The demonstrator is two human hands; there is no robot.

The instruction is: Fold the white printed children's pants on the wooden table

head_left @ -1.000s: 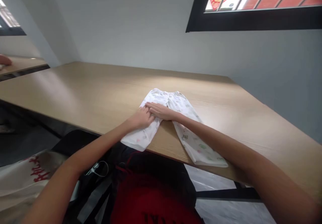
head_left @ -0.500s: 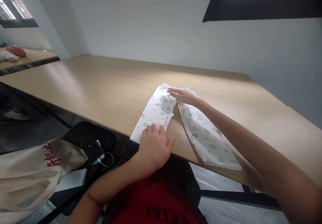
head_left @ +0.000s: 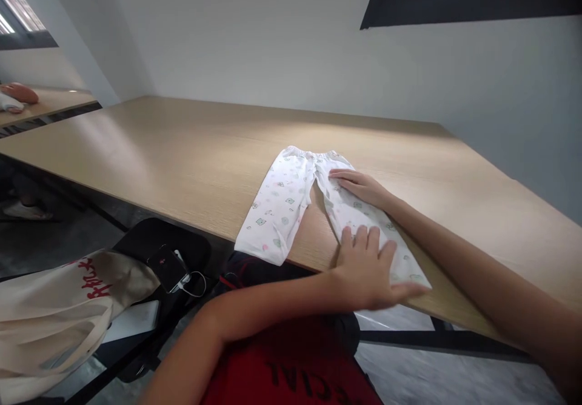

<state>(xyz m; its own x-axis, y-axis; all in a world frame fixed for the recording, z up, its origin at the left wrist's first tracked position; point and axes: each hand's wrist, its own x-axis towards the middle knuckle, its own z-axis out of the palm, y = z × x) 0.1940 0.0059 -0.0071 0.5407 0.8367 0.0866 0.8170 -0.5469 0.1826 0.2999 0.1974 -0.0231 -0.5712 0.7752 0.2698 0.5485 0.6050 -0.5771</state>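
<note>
White children's trousers (head_left: 282, 202) with a small green and pink print lie flat on the wooden table, waistband away from me and the two legs spread toward the front edge. My right hand (head_left: 359, 187) rests with straight fingers on the upper part of the right-side leg. Lower on that same leg is my left hand (head_left: 367, 265), palm down and fingers spread, over the hem end by the table edge. Part of this leg is hidden under my hands. Neither hand grips the cloth.
The wooden table (head_left: 182, 150) runs back to a grey wall. On a black chair (head_left: 159, 229) at the left are a power bank (head_left: 168, 267) with a white cable and a cream cloth bag (head_left: 59, 314). A second table (head_left: 68, 99) stands far left.
My left hand has moved right, from the left-side trouser leg to the right-side one. My right hand has slid from the waist down onto that leg. The view has shifted slightly.
</note>
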